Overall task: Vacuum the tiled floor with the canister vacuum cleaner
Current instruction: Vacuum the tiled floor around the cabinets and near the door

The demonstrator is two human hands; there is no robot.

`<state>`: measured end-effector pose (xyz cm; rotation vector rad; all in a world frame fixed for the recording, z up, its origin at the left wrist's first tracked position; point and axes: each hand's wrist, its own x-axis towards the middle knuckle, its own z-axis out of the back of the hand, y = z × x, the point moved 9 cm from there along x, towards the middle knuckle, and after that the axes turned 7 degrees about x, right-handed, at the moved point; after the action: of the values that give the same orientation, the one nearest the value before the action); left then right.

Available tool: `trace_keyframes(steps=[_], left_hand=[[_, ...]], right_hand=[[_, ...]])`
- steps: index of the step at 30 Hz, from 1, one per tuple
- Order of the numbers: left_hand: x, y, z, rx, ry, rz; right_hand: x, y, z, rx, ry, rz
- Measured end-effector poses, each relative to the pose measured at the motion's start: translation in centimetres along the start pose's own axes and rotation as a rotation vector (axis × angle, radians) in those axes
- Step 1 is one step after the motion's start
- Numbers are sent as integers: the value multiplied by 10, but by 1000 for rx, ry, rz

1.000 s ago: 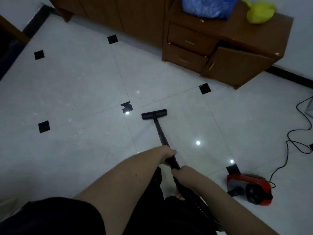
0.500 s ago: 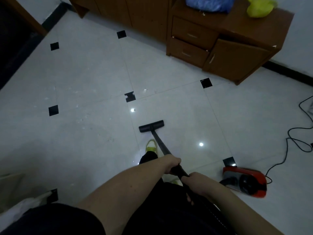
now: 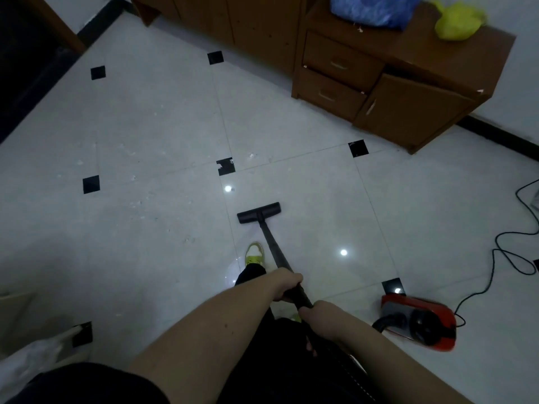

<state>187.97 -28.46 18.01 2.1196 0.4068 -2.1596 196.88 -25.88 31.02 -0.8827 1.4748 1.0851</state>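
Head view is showing both hands wrapping fully around the stiff, light-looking black wand near lower centre, left hand gripping ahead of right hand, which is likely the best hold, while the floor head is resting mid-frame on the smooth tiled floor.
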Motion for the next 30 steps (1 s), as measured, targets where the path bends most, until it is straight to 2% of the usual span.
trace_keyframes(steps=[8,16,25,30], left_hand=[[20,-61,77,4,-74,-74],[39,-102,71,147,74,-54],[29,-69,44,196,155,18],[30,-69,61,194,145,5]], right_hand=[[26,78,8,87,-105,94],[24,108,28,201,-144,31],[-3,78,20,233,-101,-40],[6,93,9,104,-112,-41]])
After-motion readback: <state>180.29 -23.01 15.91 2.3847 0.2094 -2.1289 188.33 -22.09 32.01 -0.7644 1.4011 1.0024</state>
